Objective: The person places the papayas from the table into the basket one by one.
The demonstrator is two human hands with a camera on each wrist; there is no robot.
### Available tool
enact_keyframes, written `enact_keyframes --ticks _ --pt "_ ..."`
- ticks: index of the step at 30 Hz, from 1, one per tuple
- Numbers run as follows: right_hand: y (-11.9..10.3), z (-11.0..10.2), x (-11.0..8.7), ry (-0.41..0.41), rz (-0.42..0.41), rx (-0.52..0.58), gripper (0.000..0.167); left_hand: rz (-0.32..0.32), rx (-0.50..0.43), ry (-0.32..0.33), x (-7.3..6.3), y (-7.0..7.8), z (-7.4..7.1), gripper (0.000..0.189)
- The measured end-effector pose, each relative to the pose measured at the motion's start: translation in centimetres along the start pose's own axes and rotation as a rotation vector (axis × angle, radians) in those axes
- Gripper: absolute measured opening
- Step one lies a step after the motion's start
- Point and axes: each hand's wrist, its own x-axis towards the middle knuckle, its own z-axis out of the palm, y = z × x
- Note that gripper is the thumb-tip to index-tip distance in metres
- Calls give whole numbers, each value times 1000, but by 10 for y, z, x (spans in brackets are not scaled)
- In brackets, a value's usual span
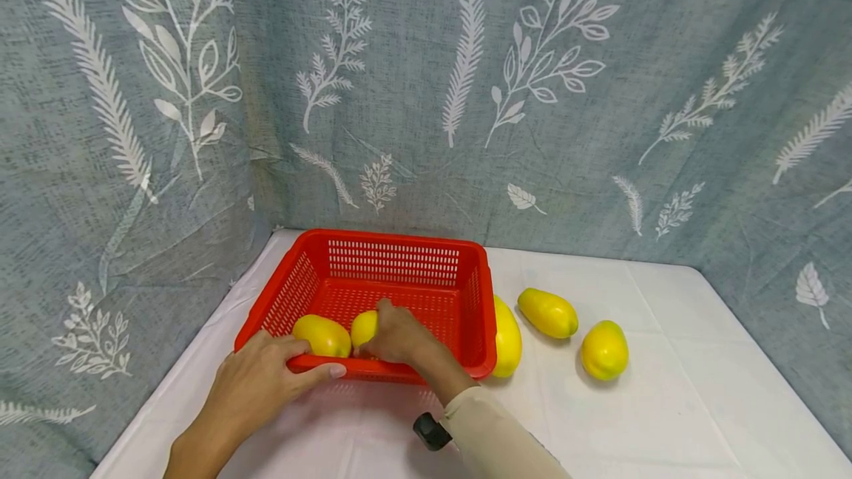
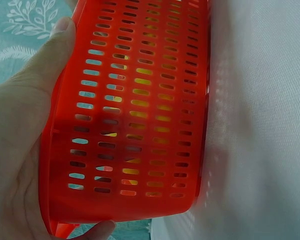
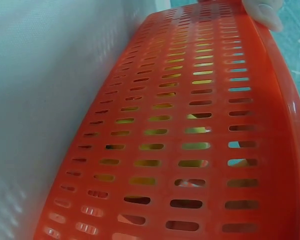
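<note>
A red perforated plastic basket (image 1: 393, 239) sits on the table, its slotted wall (image 2: 125, 120) filling both wrist views. My left hand (image 1: 256, 383) grips its front left corner, thumb along the front rim and fingers over the side; the left wrist view shows this hand (image 2: 20, 120) close up. Just beside those fingers, one yellow mango-like fruit (image 1: 322, 335) lies in the basket. Reaching over the front rim, my right hand (image 1: 398, 333) holds a second yellow fruit (image 1: 363, 329) low inside the basket, partly covered by the fingers. The right wrist view shows the basket's front wall (image 3: 165, 130).
To the right of the basket, a large yellow fruit (image 1: 508, 338) lies against its wall. Farther right are a longer yellow fruit (image 1: 549, 313) and a rounder, green-tipped one (image 1: 605, 350). A white cloth (image 1: 665, 405) covers the table; a grey-blue curtain (image 1: 413, 94) hangs behind.
</note>
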Motion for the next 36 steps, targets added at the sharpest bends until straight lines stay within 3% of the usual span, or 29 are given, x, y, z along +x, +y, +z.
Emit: enact_keyframes --ticks 15,24,36 --pt "5 -3 -3 30 -26 -13 73 1 3 4 -1 -1 1 59" --pt "16 -14 -12 91 -60 106 80 -15 -1 -23 1 -2 0 69" --pt "35 -39 -38 146 -200 259 78 -34 -1 -64 3 -2 -1 76"
